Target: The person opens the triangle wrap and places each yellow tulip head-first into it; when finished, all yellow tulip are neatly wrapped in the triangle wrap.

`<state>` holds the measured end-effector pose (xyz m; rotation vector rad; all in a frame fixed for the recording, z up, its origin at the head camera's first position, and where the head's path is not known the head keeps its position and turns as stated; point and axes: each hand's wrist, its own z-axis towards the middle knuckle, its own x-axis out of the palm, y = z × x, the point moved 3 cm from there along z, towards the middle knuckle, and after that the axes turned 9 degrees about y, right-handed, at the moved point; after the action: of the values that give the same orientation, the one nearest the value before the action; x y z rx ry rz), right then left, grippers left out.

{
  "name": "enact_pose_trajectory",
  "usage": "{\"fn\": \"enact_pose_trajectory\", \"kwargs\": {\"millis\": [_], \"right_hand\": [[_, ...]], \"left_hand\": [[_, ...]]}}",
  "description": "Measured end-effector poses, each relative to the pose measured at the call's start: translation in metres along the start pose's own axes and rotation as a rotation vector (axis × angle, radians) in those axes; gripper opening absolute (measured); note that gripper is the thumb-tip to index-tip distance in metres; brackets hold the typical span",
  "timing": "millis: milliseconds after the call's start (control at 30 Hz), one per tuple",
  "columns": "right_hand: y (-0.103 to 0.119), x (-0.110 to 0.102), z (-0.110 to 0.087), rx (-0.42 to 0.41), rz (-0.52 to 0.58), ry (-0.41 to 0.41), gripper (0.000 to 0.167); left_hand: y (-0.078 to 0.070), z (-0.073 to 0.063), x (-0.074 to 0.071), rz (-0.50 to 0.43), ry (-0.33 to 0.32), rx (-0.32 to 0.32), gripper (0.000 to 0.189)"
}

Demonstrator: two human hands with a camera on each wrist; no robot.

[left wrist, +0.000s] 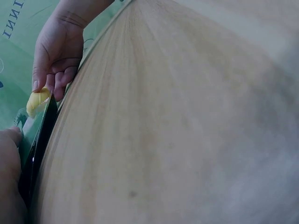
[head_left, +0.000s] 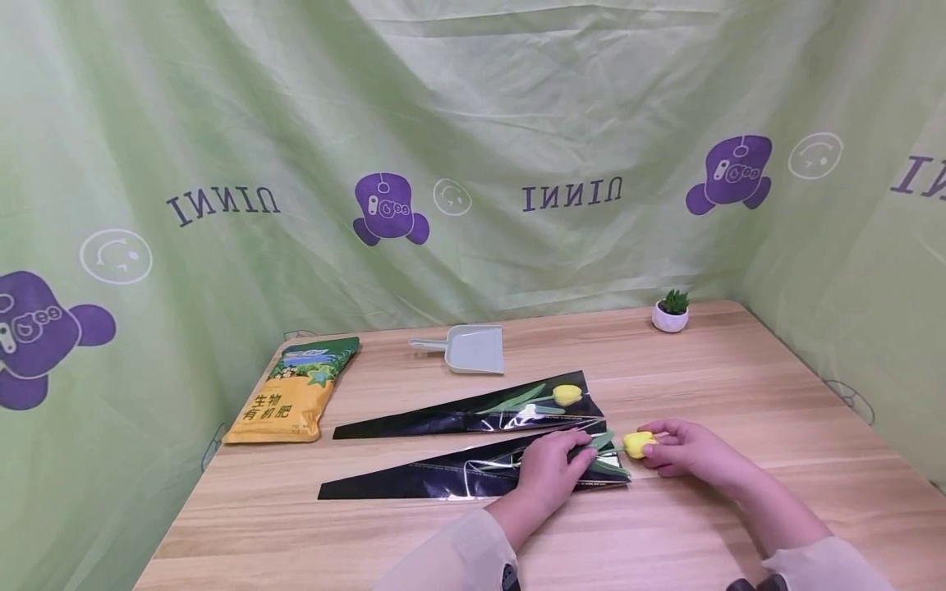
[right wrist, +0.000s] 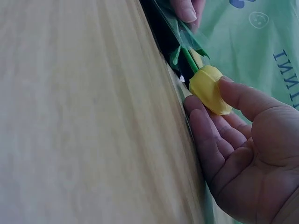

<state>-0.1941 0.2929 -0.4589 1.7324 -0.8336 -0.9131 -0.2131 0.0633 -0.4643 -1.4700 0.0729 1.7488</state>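
Note:
My right hand (head_left: 698, 451) pinches the yellow tulip (head_left: 639, 445) by its bloom, between thumb and fingertips, just past the wide end of the near black flower sleeve (head_left: 399, 480). The tulip's stem and green leaves (right wrist: 187, 58) run into the sleeve's mouth under clear film. My left hand (head_left: 548, 468) lies over the wide part of this sleeve, thumb and fingers gripping the film near the leaves. Part of the stem is hidden beneath that hand. In the right wrist view the bloom (right wrist: 210, 88) sits between the right thumb and fingers.
Behind lies a second black sleeve (head_left: 429, 421) with a yellow tulip (head_left: 567, 396) inside. A grey dustpan (head_left: 475, 349) is at the back, a yellow and green fertilizer bag (head_left: 288, 394) at the left. A small potted succulent (head_left: 670, 313) stands at the back right near the green curtain (head_left: 562, 263).

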Motion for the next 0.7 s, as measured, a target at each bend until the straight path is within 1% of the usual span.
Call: {"fn": "enact_pose_trajectory", "kwargs": {"millis": [200,367,533,600,700], "right_hand": [[0.006,0.009,0.008,0.022,-0.083,-0.009,0.051],[0.009,0.016,0.015,-0.014,-0.115,0.004,0.046],[0.012,0.014,0.013,-0.029,-0.165,0.021,0.045],[0.014,0.014,0.012,-0.046,-0.221,0.013,0.043],[0.016,0.014,0.011,-0.073,-0.332,-0.023,0.039]], "left_hand": [[0.001,0.000,0.000,-0.006,-0.006,0.009,0.023],[-0.001,0.000,-0.001,-0.002,-0.019,0.017,0.023],[-0.002,0.000,-0.002,-0.005,-0.016,0.013,0.022],[-0.002,0.000,-0.003,-0.004,-0.015,0.013,0.022],[-0.002,0.000,-0.002,-0.007,-0.017,0.015,0.022]]}}
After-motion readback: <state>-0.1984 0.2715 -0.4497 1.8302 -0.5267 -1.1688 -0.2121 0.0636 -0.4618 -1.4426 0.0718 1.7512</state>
